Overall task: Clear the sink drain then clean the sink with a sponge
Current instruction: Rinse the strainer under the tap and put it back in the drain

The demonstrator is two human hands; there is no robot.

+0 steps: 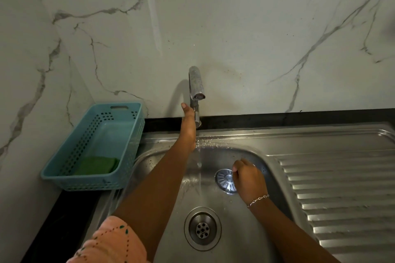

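Head view shows the drain strainer [224, 180] out of the open drain [202, 228] and held over the sink [154, 166] floor beside the running water [199, 179]. The green sponge [96, 165] lies unused in the blue basket [136, 134], so scrubbing is, I judge, all to come. The right hand [249, 179] curls down, its grip pinching the strainer's edge; the left hand [189, 126] reaches up against the tap [196, 83], and I cannot tell its grip.
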